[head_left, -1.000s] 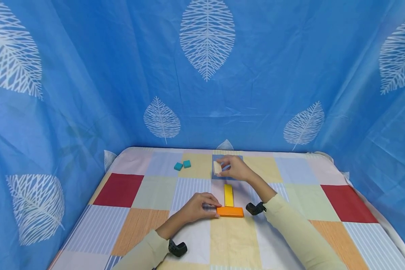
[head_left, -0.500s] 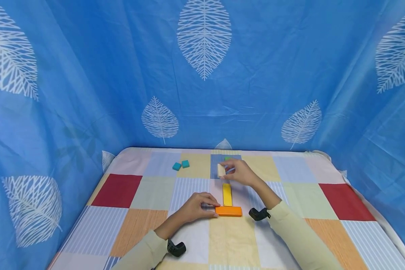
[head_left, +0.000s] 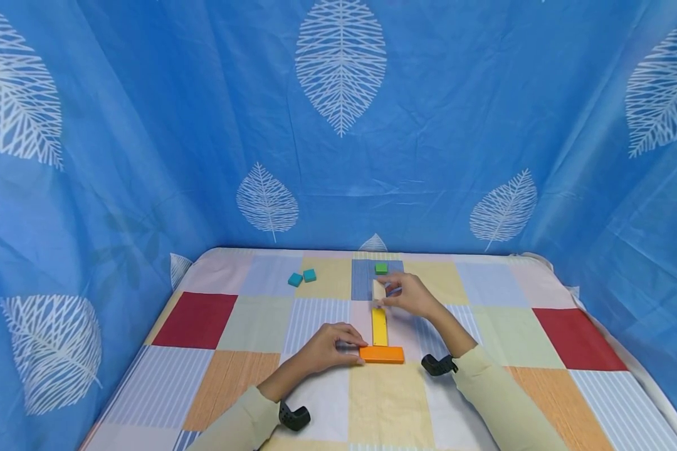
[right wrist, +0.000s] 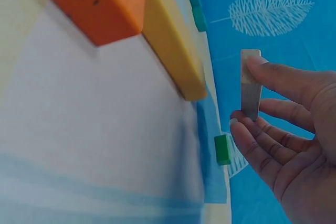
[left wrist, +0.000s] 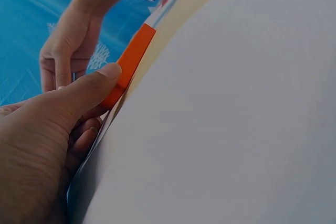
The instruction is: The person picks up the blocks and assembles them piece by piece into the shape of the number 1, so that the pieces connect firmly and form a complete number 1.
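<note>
Right hand (head_left: 414, 296) is pinching a pale beige block (head_left: 378, 290) between thumb and fingertips, holding it on edge just above the far end of the yellow bar (head_left: 379, 326). Wrist view is showing the beige block (right wrist: 250, 83) off the cloth, close to the yellow bar's (right wrist: 171, 39) end but not touching it; remaining fingers are lying loosely extended below it.

Yellow bar is lying flat, running away from the person, its near end butting against the orange block (head_left: 382, 354), the two forming an upside-down T. Left hand (head_left: 330, 346) is resting on the cloth with fingers curled, thumb (left wrist: 97, 83) and fingertips gripping the left end of the orange block (left wrist: 129, 63).

Green cube (head_left: 380, 269) is sitting just beyond the right hand on a blue square. Two teal cubes (head_left: 302, 277) are sitting side by side, well off to the far left. Everything is resting on a patchwork checked cloth (head_left: 203, 319), with a blue leaf-print curtain (head_left: 146, 156) hanging around it.
</note>
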Motion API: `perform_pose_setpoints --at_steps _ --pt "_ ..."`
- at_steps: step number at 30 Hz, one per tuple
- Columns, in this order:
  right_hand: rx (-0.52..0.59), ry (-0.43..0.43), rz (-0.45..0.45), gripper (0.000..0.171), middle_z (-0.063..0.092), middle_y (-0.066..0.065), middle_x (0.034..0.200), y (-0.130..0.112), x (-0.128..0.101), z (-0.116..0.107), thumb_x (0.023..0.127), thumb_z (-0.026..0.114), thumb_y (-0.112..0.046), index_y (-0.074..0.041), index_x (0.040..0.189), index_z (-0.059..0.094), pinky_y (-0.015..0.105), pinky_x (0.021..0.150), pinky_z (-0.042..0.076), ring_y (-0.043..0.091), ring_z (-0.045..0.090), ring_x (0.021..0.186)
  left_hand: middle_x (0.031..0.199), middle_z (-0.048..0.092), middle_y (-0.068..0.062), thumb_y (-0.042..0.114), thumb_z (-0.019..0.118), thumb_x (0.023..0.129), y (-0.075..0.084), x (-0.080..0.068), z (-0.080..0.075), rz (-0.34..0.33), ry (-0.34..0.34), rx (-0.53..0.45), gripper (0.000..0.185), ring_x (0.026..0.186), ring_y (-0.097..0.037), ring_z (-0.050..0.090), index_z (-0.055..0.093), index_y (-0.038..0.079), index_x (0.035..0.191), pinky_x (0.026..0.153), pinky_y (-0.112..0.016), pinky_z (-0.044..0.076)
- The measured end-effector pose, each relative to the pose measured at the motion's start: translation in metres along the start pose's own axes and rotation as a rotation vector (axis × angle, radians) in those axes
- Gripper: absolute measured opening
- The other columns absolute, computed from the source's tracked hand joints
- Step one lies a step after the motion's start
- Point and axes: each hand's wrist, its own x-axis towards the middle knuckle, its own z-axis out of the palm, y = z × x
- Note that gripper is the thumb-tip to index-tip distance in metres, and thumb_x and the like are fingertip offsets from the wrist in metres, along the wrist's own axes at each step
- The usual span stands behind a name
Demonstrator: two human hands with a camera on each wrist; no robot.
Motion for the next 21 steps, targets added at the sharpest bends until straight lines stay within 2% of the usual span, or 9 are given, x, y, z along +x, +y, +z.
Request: perform_pose_setpoints --at_steps 9,16,21 --pt "-0.056 0.007 0.055 0.054 0.068 0.017 0.119 0.012 0.0 0.0 0.083 0.085 -0.019 0.001 0.13 0.067 0.041 0.08 0.058 0.028 0.067 0.098 0.103 0.072 0.009 0.026 0.087 0.082 -0.001 0.0 0.001 -0.005 0.002 -0.003 0.029 0.099 -0.005 0.063 0.081 0.015 0.109 0.093 -0.028 0.051" --pt "-0.08 -0.004 0.048 0.056 0.068 0.017 0.112 0.021 0.005 0.002 0.082 0.086 -0.017 0.005 0.13 0.066 0.036 0.074 0.055 0.026 0.066 0.093 0.103 0.072 0.008 0.026 0.087 0.082 0.0 0.0 0.001 -0.001 0.003 -0.007 0.029 0.099 -0.006 0.063 0.081 0.015 0.109 0.093 -0.029 0.051" --pt "-0.117 0.002 0.032 0.055 0.069 0.015 0.107 0.023 0.007 0.003 0.081 0.087 -0.015 0.005 0.128 0.067 0.035 0.074 0.056 0.024 0.066 0.09 0.103 0.072 0.008 0.026 0.086 0.083 0.0 0.0 0.0 0.007 0.0 0.007 0.029 0.099 -0.005 0.063 0.081 0.016 0.109 0.093 -0.028 0.051"
